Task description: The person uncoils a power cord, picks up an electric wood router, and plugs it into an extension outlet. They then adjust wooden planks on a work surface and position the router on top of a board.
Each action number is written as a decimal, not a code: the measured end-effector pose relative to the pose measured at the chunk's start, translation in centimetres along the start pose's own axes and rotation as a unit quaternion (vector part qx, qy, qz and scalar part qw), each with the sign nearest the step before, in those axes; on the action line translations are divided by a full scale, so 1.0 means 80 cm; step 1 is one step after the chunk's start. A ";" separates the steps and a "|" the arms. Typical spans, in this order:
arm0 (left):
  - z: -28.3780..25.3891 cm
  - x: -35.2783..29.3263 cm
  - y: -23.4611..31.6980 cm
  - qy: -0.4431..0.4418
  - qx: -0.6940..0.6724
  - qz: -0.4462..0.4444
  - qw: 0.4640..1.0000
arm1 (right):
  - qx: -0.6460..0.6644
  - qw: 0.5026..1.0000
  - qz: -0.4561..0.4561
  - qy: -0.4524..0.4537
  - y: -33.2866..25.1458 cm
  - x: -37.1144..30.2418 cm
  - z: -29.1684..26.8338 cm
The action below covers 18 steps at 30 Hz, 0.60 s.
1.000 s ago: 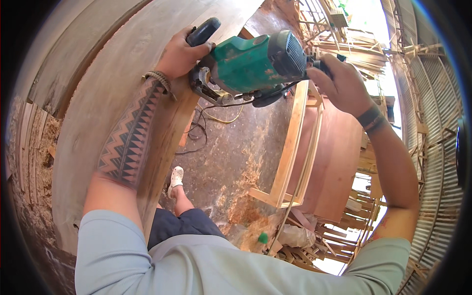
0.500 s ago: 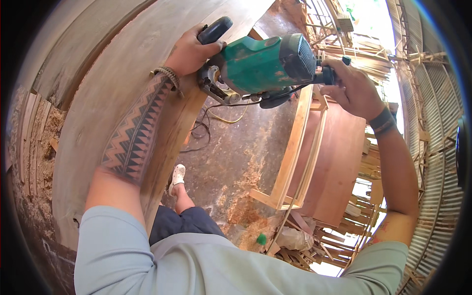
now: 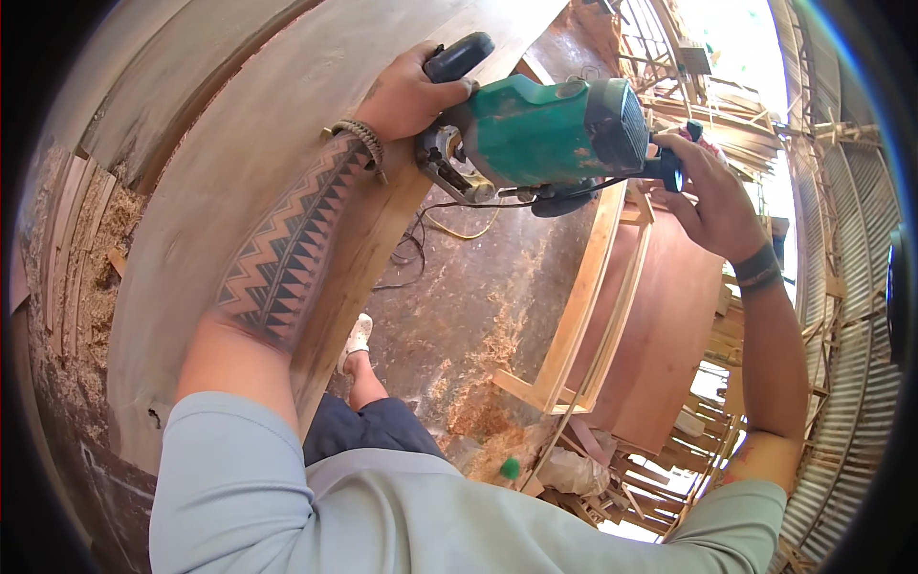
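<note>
A green plunge router (image 3: pixel 535 134) lies on its side, its base against the edge of a thick wooden slab (image 3: pixel 220 191). My left hand (image 3: pixel 411 94) rests at the slab's edge and is closed around the router's black side handle (image 3: pixel 459 57). At the motor end, my right hand (image 3: pixel 712 201) has its fingers curled round a black knob or handle (image 3: pixel 666 170). The metal base (image 3: pixel 449 167) faces the slab's edge; the bit is not clearly visible.
A dark power cord (image 3: pixel 416 244) hangs down to the floor (image 3: pixel 449 316), where wood shavings lie. To the right stand a wooden frame (image 3: pixel 574 316) and a reddish panel (image 3: pixel 660 335). Stacked lumber (image 3: pixel 736 124) and a corrugated metal wall (image 3: pixel 861 287) lie beyond.
Both hands and the router appear shifted to the right and slightly upward in the view; the slab edge and floor shift too. The grip on the router stays the same.
</note>
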<state>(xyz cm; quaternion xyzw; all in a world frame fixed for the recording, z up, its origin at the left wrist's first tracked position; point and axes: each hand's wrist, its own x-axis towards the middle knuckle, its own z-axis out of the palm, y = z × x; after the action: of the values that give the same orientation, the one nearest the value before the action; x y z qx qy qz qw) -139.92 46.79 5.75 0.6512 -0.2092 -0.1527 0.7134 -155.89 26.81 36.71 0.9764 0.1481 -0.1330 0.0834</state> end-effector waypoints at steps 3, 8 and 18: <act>0.007 0.005 -0.004 0.007 -0.021 0.003 1.000 | -0.045 0.995 0.081 -0.024 -0.004 0.005 0.007; -0.002 0.008 -0.017 -0.022 -0.032 -0.007 0.999 | 0.079 0.958 0.263 -0.082 -0.013 0.023 0.004; 0.006 0.008 -0.018 -0.013 -0.056 0.006 0.998 | 0.119 0.991 0.062 0.017 -0.006 -0.005 -0.007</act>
<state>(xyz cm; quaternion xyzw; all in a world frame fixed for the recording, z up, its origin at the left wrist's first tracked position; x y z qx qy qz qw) -139.54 45.91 4.45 0.6068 -0.2134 -0.1683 0.7469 -156.29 27.23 37.32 0.9888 0.0719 -0.1281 -0.0280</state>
